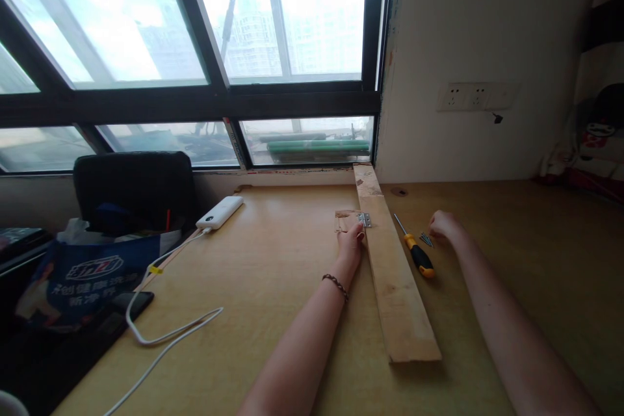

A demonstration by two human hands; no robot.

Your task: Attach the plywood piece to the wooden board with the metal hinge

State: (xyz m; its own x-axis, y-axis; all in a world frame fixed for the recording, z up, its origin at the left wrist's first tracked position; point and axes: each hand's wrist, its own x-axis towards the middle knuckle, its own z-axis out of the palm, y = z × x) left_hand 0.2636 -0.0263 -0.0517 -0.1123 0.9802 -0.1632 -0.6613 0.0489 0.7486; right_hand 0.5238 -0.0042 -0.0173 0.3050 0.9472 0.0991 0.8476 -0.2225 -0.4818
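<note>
My left hand point(350, 246) is closed at the edge of a long wooden board point(397, 273), its thumb pressing on a small metal hinge point(364, 220). The hinge lies across that board and a short wood piece point(344, 216) beside it. Across the board, my right hand point(442, 225) rests on the table with its fingers curled in; whatever they hold is hidden. Several loose screws point(426, 240) lie just left of that hand. Between them and the board is a screwdriver point(419, 256) with a yellow and black handle, its tip pointing toward the window.
The wooden table point(273, 260) reaches to the window and wall. A white power bank point(220, 212) with a white cable point(160, 337) lies at its left edge. Beyond stand a black chair point(134, 182) and a blue bag point(88, 279). Wall sockets point(478, 97) are at right.
</note>
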